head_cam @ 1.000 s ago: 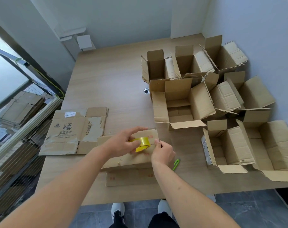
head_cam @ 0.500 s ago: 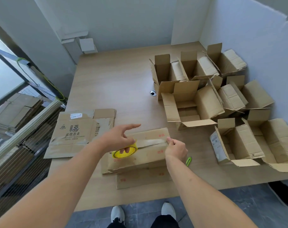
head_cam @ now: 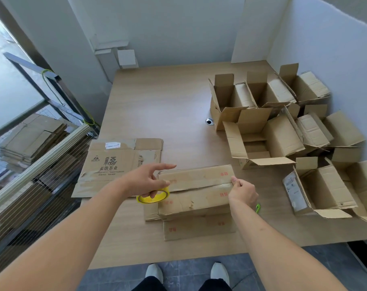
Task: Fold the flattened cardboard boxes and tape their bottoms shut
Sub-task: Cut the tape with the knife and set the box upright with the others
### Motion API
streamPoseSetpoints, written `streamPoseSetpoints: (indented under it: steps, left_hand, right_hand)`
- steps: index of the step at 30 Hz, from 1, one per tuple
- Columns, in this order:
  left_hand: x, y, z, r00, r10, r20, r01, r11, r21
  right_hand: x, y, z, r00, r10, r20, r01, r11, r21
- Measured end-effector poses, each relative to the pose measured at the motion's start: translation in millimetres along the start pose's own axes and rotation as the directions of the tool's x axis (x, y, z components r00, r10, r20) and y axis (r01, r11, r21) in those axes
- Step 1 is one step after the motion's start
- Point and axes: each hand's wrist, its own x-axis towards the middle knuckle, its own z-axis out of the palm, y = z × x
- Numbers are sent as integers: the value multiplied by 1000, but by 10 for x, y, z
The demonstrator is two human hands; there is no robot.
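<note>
A brown cardboard box (head_cam: 196, 192) stands bottom-up at the table's near edge, its two bottom flaps folded together. My left hand (head_cam: 145, 181) grips a yellow tape roll (head_cam: 153, 196) at the box's left end, index finger stretched out. A strip of clear tape runs from the roll along the seam to the right end. There my right hand (head_cam: 242, 191) pinches the tape end against the box's right edge. Another flattened box (head_cam: 199, 228) lies under the one being taped. A printed flat box (head_cam: 117, 162) lies to the left.
Several folded open boxes (head_cam: 268, 139) crowd the table's right side against the wall. A green cutter (head_cam: 258, 207) peeks out beside my right wrist. A cable hole (head_cam: 209, 121) sits mid-table. Stacks of flat cardboard (head_cam: 31, 137) lie on a rack at left. The wooden table (head_cam: 157, 106) stretches far back.
My left hand has pulled the tape roll leftward from the middle of the box to its left end, drawing tape along the seam. My right hand stays at the right end.
</note>
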Motion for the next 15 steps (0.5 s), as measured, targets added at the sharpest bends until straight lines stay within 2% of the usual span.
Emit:
streamPoseSetpoints:
  steps: [4, 8, 15]
  left_hand:
    - [-13, -120, -8, 999, -42, 2, 42, 999, -6]
    - [-56, -267, -128, 999, -14, 44, 25, 965, -263]
    - [-98, -462, -226, 997, -25, 74, 30, 997, -68]
  right_hand:
    - [-3, 2, 13, 1000, -11, -11, 11, 1000, 1]
    - [11, 14, 3, 1000, -13, -18, 13, 1000, -26]
    - [-24, 22, 80, 999, -34, -11, 34, 999, -13]
